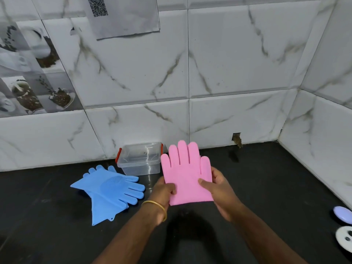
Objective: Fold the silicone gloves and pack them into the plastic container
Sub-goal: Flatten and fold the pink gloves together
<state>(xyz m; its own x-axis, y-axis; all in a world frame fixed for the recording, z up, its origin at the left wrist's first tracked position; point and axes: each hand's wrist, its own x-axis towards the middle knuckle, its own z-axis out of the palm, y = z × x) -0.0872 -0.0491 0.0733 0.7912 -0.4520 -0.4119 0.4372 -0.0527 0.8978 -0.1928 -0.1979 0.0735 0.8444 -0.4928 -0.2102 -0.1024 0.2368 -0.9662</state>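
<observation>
Both thumbs press on the front of a pink glove (185, 172), the other fingers curled behind it, so each hand pinches it by a side edge. The left hand (163, 191) holds the left edge low down, and the right hand (219, 189) holds the right edge a little higher. The glove is held up above the counter (266, 187), its fingers pointing up and away toward the wall. A gold bangle (158, 206) circles the left wrist.

To the left, blue gloves (108, 189) lie flat on the dark counter, one overlapping the other, fingers pointing right. Just beyond them, against the wall, stands the clear box (140, 159) with red clips, open. There is a small dark mark inside it, too faint to read.

High on the marble tiles hangs a paper sheet (123, 16) with a blurred square code. At the near right edge sit a lilac object (343, 214) and a white disc (345, 238).
</observation>
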